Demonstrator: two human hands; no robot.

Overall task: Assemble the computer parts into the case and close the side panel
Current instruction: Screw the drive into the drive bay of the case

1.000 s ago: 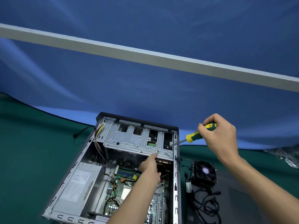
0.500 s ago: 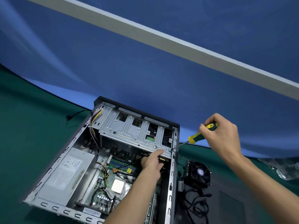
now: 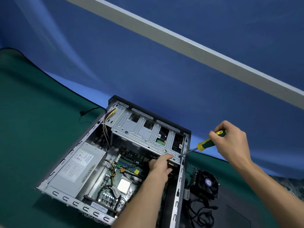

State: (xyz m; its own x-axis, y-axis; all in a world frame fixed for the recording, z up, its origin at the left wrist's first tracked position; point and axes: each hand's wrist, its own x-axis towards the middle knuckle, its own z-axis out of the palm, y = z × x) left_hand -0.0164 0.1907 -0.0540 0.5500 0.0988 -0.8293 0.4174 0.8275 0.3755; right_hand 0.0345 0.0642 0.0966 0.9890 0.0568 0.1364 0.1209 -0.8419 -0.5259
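Beneath right hand (image 3: 230,142): screwdriver (image 3: 208,143), handle gripped, tip at drive cage (image 3: 144,134) corner screw inside case (image 3: 179,186). Left hand (image 3: 162,163) curled under cage edge, bracing. Risk: angled tip could slip off, stripping screw, striking nearby fingers.

The left hand (image 3: 162,163) covers whatever sits under the drive cage (image 3: 144,134), its fingers (image 3: 169,156) partly tucked beneath; both forearms leave at the bottom edge, the power supply (image 3: 79,168) label is too small to read
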